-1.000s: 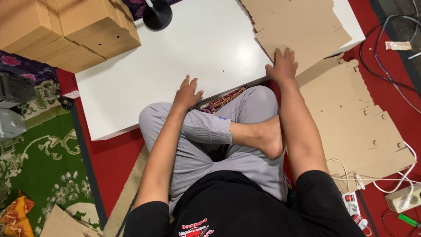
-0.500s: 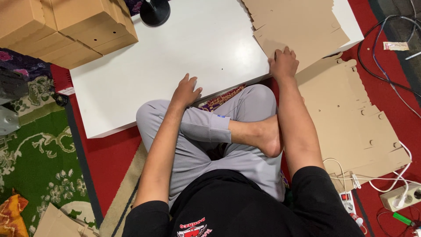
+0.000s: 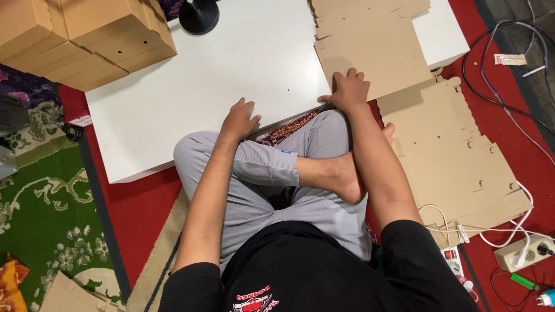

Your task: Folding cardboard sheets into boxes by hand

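Right hand [image 3: 348, 89] has shifted onto the flat tan die-cut cardboard sheet [image 3: 370, 52] — fingers spread, pressing it. Left hand [image 3: 238, 120], released, rests at the low white worktop [image 3: 191, 98] edge.

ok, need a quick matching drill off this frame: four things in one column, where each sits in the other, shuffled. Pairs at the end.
Things:
1. left hand
2. right hand
3. folded brown boxes
4. white power strip

Places:
A. stacked on the far left corner of the white board
B. on the red floor, low right, with cables plugged in
C. on the near edge of the white board, bare of cardboard
D. on the corner of the flat cardboard sheet

Pairs: 1-C, 2-D, 3-A, 4-B
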